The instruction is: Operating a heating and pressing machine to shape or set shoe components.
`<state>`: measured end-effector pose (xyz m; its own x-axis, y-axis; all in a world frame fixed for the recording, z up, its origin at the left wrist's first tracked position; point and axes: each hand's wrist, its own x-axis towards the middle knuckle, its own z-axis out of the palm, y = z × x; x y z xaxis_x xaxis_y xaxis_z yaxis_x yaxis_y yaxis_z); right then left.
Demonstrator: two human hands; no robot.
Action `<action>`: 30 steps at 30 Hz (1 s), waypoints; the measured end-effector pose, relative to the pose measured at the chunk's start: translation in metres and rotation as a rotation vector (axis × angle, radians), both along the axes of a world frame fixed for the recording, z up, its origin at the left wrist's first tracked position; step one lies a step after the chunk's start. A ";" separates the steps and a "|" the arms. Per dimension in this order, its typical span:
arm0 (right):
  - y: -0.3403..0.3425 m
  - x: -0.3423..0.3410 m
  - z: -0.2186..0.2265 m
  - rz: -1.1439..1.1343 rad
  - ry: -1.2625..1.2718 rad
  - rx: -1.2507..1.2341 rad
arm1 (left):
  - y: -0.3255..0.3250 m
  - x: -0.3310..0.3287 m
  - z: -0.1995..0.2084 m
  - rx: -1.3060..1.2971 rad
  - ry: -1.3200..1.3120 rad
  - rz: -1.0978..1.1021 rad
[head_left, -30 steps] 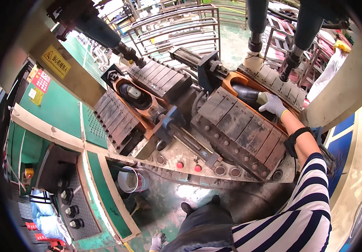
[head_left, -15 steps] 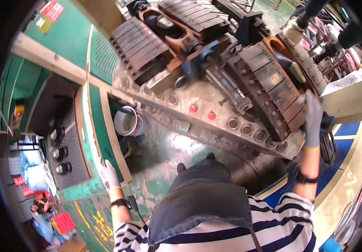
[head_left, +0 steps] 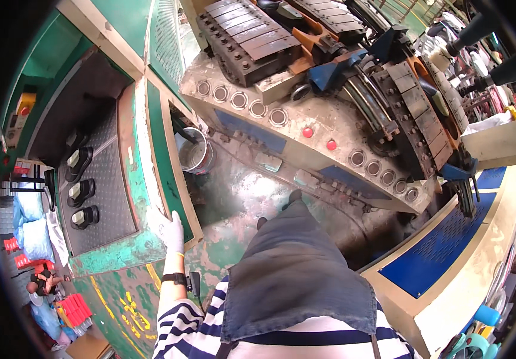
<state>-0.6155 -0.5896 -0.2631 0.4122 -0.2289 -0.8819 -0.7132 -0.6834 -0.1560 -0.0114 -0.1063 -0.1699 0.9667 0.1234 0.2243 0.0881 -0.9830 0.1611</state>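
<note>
Right hand gone from view, left hand (head_left: 167, 232) overexposed

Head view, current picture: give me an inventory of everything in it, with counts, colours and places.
Green cabinet: one, green with beige trim, left
Shoes in cabinet: at least three, black with pale tops, left
Yellow box: one, far left
Bench: one, beige, upper right
Red buttons: two, red, on bench
Clamping stations: two, dark and orange, on bench
Bucket: one, whitish, floor below bench
Blue panel: at least one, blue, right
Bags: several, pale blue, lower left
Background clutter: uncountable, mixed colours, edges
Apron: one, dark blue, lower centre
Left hand: one, white-gloved, at cabinet's front edge
Right hand: not in view
</note>
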 end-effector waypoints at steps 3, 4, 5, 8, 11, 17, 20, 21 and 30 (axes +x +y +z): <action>0.012 -0.075 0.089 -0.256 0.137 -0.024 | -0.009 0.004 -0.003 -0.018 0.010 -0.047; 0.014 -0.086 0.105 -0.309 0.160 -0.035 | -0.014 0.006 -0.002 -0.025 0.018 -0.051; 0.015 -0.081 0.122 -0.329 0.176 -0.035 | -0.007 0.003 0.001 -0.025 0.031 -0.035; 0.016 -0.081 0.127 -0.382 0.170 -0.039 | -0.010 0.003 -0.005 -0.026 0.021 -0.061; 0.011 -0.054 0.099 -0.361 0.101 -0.036 | -0.011 0.007 -0.002 -0.004 0.005 -0.057; -0.011 0.082 -0.005 -0.103 -0.159 -0.017 | -0.004 -0.001 -0.003 -0.019 0.026 -0.057; -0.015 0.159 -0.056 0.257 -0.492 -0.092 | -0.011 0.012 -0.008 -0.147 0.059 -0.078; -0.017 0.184 -0.066 0.354 -0.598 -0.136 | -0.010 0.021 -0.007 -0.158 0.039 -0.075; 0.001 0.431 0.084 -0.134 -0.706 0.204 | -0.011 0.152 0.000 -0.093 -0.001 -0.167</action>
<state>-0.1847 -0.5887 -0.1792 0.8763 -0.1772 -0.4480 -0.4716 -0.5056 -0.7225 0.1409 -0.1174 -0.1703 0.9753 -0.0182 0.2201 -0.0749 -0.9648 0.2523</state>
